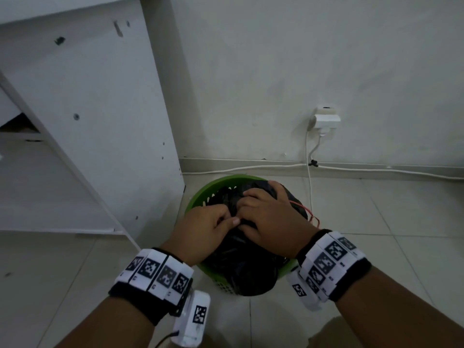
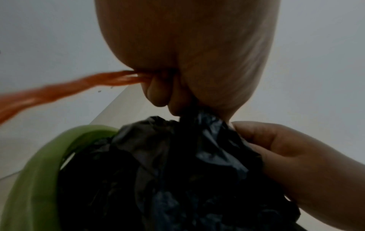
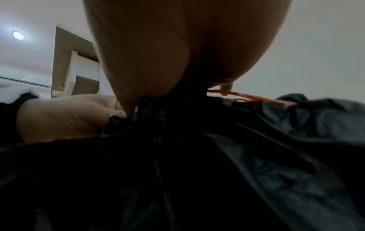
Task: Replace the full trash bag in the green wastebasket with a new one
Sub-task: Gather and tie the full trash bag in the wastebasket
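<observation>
A green wastebasket (image 1: 200,194) stands on the tiled floor with a full black trash bag (image 1: 241,262) bulging out of it. Both hands meet on the bag's gathered top. My left hand (image 1: 213,222) pinches the bunched neck of the bag (image 2: 168,171), and an orange drawstring (image 2: 69,89) runs out from between its fingers. My right hand (image 1: 266,212) lies over the top with fingers curled into the plastic (image 3: 237,156). The drawstring (image 1: 312,217) loops out past it on the right. The basket rim (image 2: 45,156) shows beside the bag. The fingertips are hidden in the folds.
A white cabinet (image 1: 88,121) stands close on the basket's left. The wall behind carries a socket with a plug (image 1: 326,119), and a white cable (image 1: 251,168) runs along the baseboard. Open tiled floor (image 1: 376,234) lies to the right and in front.
</observation>
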{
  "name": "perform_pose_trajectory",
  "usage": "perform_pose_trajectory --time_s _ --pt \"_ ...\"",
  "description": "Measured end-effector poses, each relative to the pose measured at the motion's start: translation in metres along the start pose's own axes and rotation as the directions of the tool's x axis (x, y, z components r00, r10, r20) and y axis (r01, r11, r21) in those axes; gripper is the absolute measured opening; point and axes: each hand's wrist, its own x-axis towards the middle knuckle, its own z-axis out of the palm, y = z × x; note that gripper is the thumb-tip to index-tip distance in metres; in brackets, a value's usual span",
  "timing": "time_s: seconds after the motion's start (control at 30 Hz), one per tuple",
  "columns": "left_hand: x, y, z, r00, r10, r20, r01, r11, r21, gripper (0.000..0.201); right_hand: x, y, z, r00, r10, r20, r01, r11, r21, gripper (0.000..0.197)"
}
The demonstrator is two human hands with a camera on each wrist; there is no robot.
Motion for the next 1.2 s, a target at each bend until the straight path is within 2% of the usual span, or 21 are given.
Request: perform_pose_trajectory --time_s 0.13,0.27,0.37,0.43,0.5,0.57,0.67,0.73,0.8,0.9,0.97,1.1,1.2 --pt "-0.001 -0.007 -0.005 0.998 0.051 0.038 -0.049 0.998 -0.041 0.027 -0.003 0.004 0.005 0.999 -0.045 -0.024 0.044 0.998 -0.039 0.033" --pt "-0.004 -0.007 -0.002 0.998 0.058 -0.024 -0.058 0.998 -0.011 0.026 0.001 0.000 0.006 1.000 -0.024 -0.003 0.024 1.000 0.002 0.037" --pt "-0.008 -0.003 0.002 0.995 0.031 -0.094 -0.024 0.997 0.070 0.029 0.004 0.001 0.000 0.991 0.086 -0.099 -0.068 0.982 0.174 0.034" --pt "-0.010 0.000 0.003 0.992 0.003 -0.125 0.010 0.994 0.105 0.030 0.001 0.007 -0.009 0.963 0.236 -0.134 -0.163 0.898 0.409 0.049" --pt "-0.009 0.000 0.003 0.989 -0.044 -0.143 0.058 0.994 0.091 0.028 -0.006 0.018 -0.016 0.951 0.281 -0.130 -0.169 0.822 0.544 0.064" --pt "-0.008 -0.002 0.001 0.983 -0.075 -0.169 0.090 0.992 0.084 0.029 -0.017 0.032 -0.017 0.950 0.304 -0.064 -0.227 0.819 0.527 0.070" --pt "-0.006 -0.001 0.000 0.978 -0.106 -0.182 0.124 0.988 0.087 0.030 -0.033 0.049 -0.014 0.916 0.379 0.128 -0.399 0.836 0.377 0.075" --pt "-0.005 0.000 0.000 0.975 -0.118 -0.188 0.138 0.986 0.099 0.030 -0.040 0.051 -0.013 0.917 0.363 0.168 -0.400 0.842 0.361 0.069" --pt "-0.004 0.002 0.001 0.972 -0.122 -0.198 0.148 0.981 0.123 0.030 -0.041 0.050 -0.014 0.932 0.331 0.148 -0.363 0.850 0.381 0.058" --pt "-0.003 0.006 0.000 0.974 -0.129 -0.187 0.165 0.967 0.192 0.030 -0.039 0.050 -0.024 0.922 0.372 0.107 -0.381 0.825 0.417 0.029" --pt "-0.002 0.011 -0.002 0.976 -0.122 -0.181 0.165 0.956 0.245 0.032 -0.038 0.052 -0.034 0.911 0.394 0.123 -0.405 0.797 0.448 0.012" --pt "0.003 0.017 -0.006 0.975 -0.180 -0.129 0.209 0.942 0.264 0.041 -0.036 0.044 -0.048 0.903 0.400 0.160 -0.417 0.718 0.557 0.017" --pt "0.011 0.021 -0.010 0.966 -0.231 -0.112 0.250 0.947 0.200 0.043 -0.029 0.032 -0.047 0.906 0.399 0.141 -0.412 0.755 0.510 0.012"
